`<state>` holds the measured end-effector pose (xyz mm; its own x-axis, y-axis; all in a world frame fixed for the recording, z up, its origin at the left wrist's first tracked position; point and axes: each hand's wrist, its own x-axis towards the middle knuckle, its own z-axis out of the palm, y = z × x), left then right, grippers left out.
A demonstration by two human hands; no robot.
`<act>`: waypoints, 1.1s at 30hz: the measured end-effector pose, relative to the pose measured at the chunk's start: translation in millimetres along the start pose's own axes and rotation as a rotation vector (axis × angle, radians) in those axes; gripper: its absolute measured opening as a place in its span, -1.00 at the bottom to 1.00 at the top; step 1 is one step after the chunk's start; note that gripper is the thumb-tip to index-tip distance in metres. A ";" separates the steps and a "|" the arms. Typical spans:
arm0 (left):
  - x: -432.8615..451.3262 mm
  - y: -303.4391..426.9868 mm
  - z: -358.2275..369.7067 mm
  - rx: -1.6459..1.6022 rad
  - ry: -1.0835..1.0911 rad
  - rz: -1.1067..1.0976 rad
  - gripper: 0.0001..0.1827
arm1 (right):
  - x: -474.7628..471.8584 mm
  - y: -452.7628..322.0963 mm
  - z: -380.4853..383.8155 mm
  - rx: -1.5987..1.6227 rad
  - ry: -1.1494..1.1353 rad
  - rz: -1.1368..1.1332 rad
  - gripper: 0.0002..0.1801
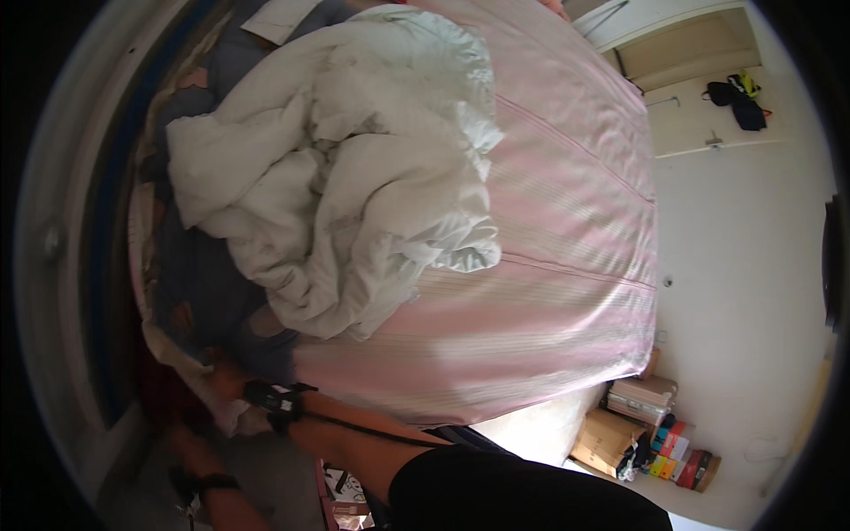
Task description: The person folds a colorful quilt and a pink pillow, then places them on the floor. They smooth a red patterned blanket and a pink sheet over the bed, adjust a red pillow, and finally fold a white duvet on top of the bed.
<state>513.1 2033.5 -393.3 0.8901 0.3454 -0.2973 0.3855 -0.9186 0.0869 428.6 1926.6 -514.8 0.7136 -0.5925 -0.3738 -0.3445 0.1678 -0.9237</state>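
Note:
My right hand (226, 380), with a black strapped device on the wrist, is at the lower left, on the cream edge of a bed cover (166, 348). Its fingers look closed on that edge, though they are blurred. Lower down, my left hand (180, 439) is in shadow beside dark red fabric (169, 391); its fingers are too dim to read. A crumpled white comforter (372, 179) lies over the bed, partly on a pink striped sheet (558, 265) and partly on blue-grey bedding (199, 265).
A pale flat object (279, 18) lies at the top. At the lower right stand a cardboard box (604, 441), a metallic case (643, 398) and several colourful boxes (671, 451) near a white wall (737, 245). Dark bags (740, 106) hang at the upper right.

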 end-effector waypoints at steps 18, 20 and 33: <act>83.9 -40.8 99.9 0.059 -0.432 0.833 -0.35 | -36.7 -91.0 -62.8 -0.364 -0.308 -0.321 -0.55; 102.4 -34.8 83.8 -0.638 -0.444 0.874 -0.44 | -34.8 -81.6 -50.2 -0.430 -0.412 -0.257 -0.50; -46.2 24.9 21.1 0.061 -0.144 1.048 -0.28 | -104.4 -45.5 -174.0 -0.106 -0.332 0.043 -0.48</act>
<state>476.5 1990.7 -397.5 0.7319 -0.6478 -0.2114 -0.5751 -0.7536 0.3183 263.6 1843.7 -419.1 0.8504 -0.2955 -0.4353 -0.4275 0.0944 -0.8991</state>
